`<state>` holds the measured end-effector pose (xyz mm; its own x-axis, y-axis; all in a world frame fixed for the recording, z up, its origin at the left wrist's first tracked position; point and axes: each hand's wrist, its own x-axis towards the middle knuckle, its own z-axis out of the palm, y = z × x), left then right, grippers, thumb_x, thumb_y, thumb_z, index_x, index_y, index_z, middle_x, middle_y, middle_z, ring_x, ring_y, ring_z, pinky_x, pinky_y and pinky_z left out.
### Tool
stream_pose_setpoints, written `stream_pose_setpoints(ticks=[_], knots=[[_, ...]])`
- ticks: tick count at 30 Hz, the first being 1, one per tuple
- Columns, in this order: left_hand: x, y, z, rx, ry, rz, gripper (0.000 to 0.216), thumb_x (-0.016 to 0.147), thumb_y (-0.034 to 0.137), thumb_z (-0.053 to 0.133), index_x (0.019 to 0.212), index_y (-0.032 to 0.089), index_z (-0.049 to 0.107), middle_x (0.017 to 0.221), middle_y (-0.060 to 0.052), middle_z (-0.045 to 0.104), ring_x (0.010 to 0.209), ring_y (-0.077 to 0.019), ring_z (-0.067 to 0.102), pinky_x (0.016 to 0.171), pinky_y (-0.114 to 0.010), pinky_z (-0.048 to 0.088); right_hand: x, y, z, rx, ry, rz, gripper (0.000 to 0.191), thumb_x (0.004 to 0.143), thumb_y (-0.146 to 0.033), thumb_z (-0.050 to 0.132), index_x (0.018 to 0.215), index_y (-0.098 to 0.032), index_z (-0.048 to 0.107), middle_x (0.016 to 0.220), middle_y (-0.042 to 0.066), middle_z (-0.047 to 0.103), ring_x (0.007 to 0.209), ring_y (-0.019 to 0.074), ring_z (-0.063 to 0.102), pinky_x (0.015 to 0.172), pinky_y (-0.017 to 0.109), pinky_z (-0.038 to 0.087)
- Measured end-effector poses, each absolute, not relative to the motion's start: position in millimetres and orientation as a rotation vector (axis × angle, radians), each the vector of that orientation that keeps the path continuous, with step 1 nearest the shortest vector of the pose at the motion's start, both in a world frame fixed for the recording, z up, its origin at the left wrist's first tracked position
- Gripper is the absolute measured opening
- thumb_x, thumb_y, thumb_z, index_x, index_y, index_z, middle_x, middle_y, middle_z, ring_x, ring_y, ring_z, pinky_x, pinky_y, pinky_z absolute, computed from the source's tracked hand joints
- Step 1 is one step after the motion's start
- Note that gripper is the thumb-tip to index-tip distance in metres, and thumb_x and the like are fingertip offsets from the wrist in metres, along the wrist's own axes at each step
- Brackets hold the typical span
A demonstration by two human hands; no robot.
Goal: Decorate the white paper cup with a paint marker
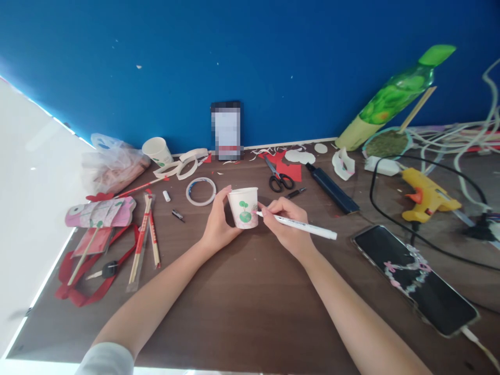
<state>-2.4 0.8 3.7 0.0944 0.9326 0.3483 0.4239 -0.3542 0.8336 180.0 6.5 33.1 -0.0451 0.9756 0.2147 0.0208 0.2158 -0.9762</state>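
The left hand (217,225) had its grip curled about the side of a paper cup (244,204), which stood at the middle of the tabletop (250,312). The grip of the right hand (289,223) was pinched on a white pen (308,227), its tip at the cup's right side by a pink patch. Green leaves already showed on the cup; whether drawn or printed could not be told, nor how much marking was left. Beyond lay a tape roll (200,191) and scissors (280,181). Cut paper rings (187,171) and white discs (299,157) suggested some cutting was done. A second cup (157,151) stood apart near the wall (250,62), untouched by either hand.
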Motion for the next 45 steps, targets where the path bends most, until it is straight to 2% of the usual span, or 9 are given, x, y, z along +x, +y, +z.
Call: stream_pose_setpoints(ticks=[8, 15, 20, 24, 28, 34, 40, 45], knots=[[-3, 0, 4, 1.862, 1.331, 1.214, 0.089, 0.067, 0.036, 0.081, 0.137, 0.023, 0.027, 0.145, -0.018, 0.039, 0.137, -0.0321, 0.044, 0.115, -0.049, 0.036, 180, 9, 34, -0.997, -1.332, 1.094, 0.032, 0.075, -0.030, 0.071, 0.056, -0.022, 0.048, 0.056, -0.006, 0.049, 0.055, 0.0103, 0.051, 0.093, 0.043, 0.055], [-5, 2, 0, 1.926, 1.320, 1.219, 0.086, 0.072, 0.036, 0.077, 0.140, 0.024, 0.026, 0.148, -0.018, 0.036, 0.141, -0.0337, 0.037, 0.117, -0.053, 0.030, 183, 12, 35, -0.880, -1.153, 1.241, 0.035, 0.074, -0.036, 0.072, 0.055, -0.023, 0.046, 0.049, -0.006, 0.051, 0.049, 0.0102, 0.048, 0.086, 0.045, 0.058], [-5, 1, -4, 1.829, 1.291, 1.187, 0.094, 0.073, 0.037, 0.076, 0.143, 0.024, 0.016, 0.152, -0.022, 0.028, 0.143, -0.0351, 0.035, 0.116, -0.054, 0.032, 184, 10, 40, -0.961, -1.191, 1.246, 0.028, 0.070, -0.038, 0.077, 0.061, -0.023, 0.055, 0.056, -0.004, 0.059, 0.055, 0.0128, 0.061, 0.084, 0.040, 0.059], [-3, 1, -5, 1.817, 1.297, 1.199, 0.095, 0.072, 0.040, 0.078, 0.142, 0.024, 0.017, 0.153, -0.022, 0.027, 0.142, -0.0342, 0.036, 0.117, -0.052, 0.032, 187, 10, 45, -1.020, -1.246, 1.243, 0.026, 0.062, -0.036, 0.083, 0.070, -0.022, 0.063, 0.071, 0.002, 0.070, 0.076, 0.0213, 0.073, 0.076, 0.034, 0.060], [-3, 1, -4, 1.813, 1.299, 1.207, 0.096, 0.070, 0.042, 0.080, 0.141, 0.024, 0.019, 0.150, -0.023, 0.030, 0.142, -0.0360, 0.036, 0.116, -0.055, 0.032, 188, 9, 49, -1.004, -1.340, 1.214, 0.021, 0.061, -0.030, 0.083, 0.066, -0.022, 0.065, 0.073, 0.005, 0.073, 0.082, 0.0255, 0.075, 0.075, 0.035, 0.060], [-3, 1, -3, 1.803, 1.302, 1.205, 0.096, 0.069, 0.043, 0.081, 0.140, 0.024, 0.020, 0.151, -0.023, 0.028, 0.142, -0.0361, 0.036, 0.116, -0.055, 0.032, 184, 5, 53, -1.032, -1.419, 1.156, 0.016, 0.064, -0.025, 0.080, 0.062, -0.022, 0.064, 0.069, 0.004, 0.073, 0.085, 0.0258, 0.075, 0.078, 0.034, 0.060], [-3, 1, -3, 1.816, 1.305, 1.211, 0.095, 0.070, 0.044, 0.080, 0.141, 0.024, 0.021, 0.152, -0.023, 0.029, 0.143, -0.0358, 0.035, 0.117, -0.055, 0.031, 182, 4, 54, -1.047, -1.462, 1.141, 0.011, 0.065, -0.016, 0.075, 0.064, -0.021, 0.065, 0.074, 0.005, 0.074, 0.087, 0.0243, 0.075, 0.079, 0.031, 0.060], [-3, 1, -3, 1.817, 1.312, 1.207, 0.095, 0.070, 0.042, 0.080, 0.141, 0.024, 0.020, 0.151, -0.022, 0.030, 0.142, -0.0341, 0.036, 0.117, -0.053, 0.032, 182, 4, 50, -1.047, -1.456, 1.116, 0.009, 0.067, -0.016, 0.073, 0.065, -0.021, 0.066, 0.076, 0.005, 0.075, 0.084, 0.0225, 0.075, 0.075, 0.029, 0.060]])
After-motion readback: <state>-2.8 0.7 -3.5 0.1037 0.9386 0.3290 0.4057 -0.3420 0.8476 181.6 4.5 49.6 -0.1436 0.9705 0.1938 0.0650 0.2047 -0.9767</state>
